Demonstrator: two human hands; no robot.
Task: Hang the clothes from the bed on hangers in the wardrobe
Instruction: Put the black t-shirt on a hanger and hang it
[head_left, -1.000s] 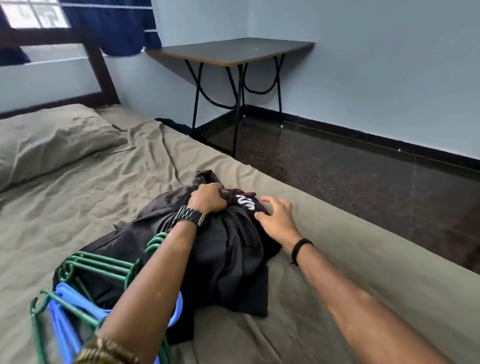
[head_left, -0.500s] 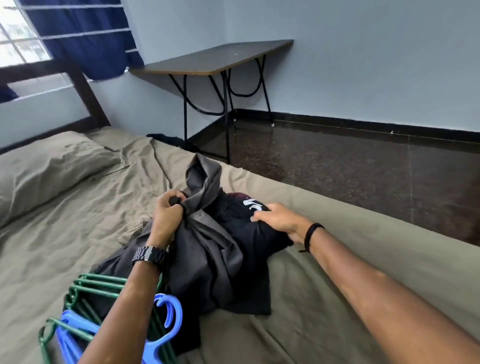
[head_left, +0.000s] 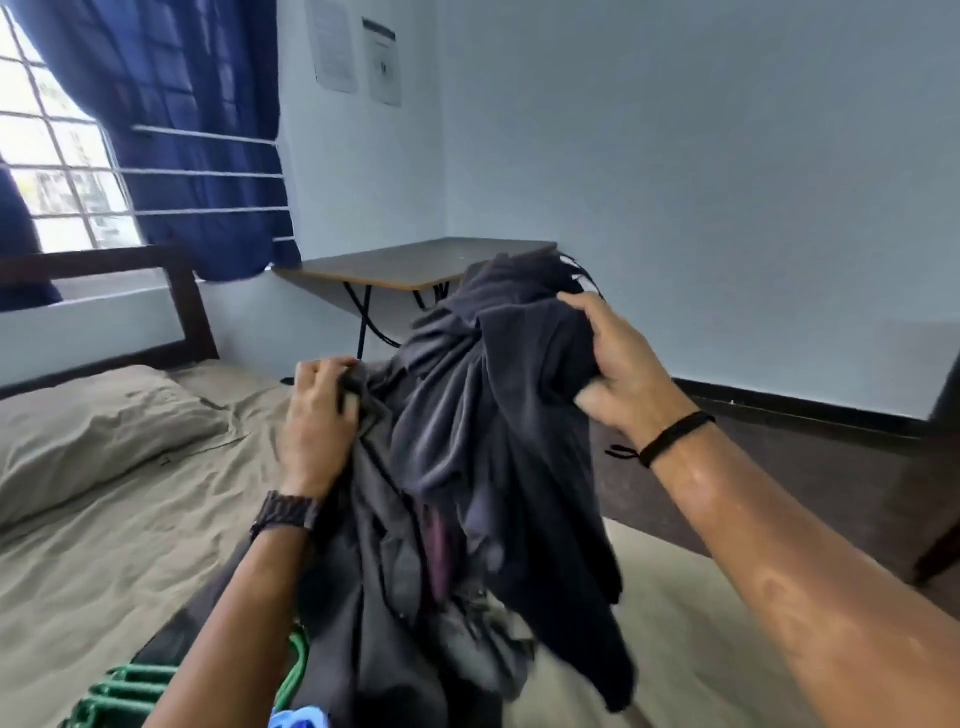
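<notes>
Several green hangers and a blue hanger lie on bed at bottom edge. Left hand grips dark garment bundle, right hand grips its upper fold; bundle lifted above bed, lower part draping down. Pillow left. Folding surface and blue curtain beyond.

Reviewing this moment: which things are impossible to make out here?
- Wardrobe: not in the head view.
- Hangers: cut off by the bottom edge and covered by the left arm.
- Dark clothes: bunched and motion-blurred, so their count and type are unclear.
- Wall papers: print too small to read.
</notes>
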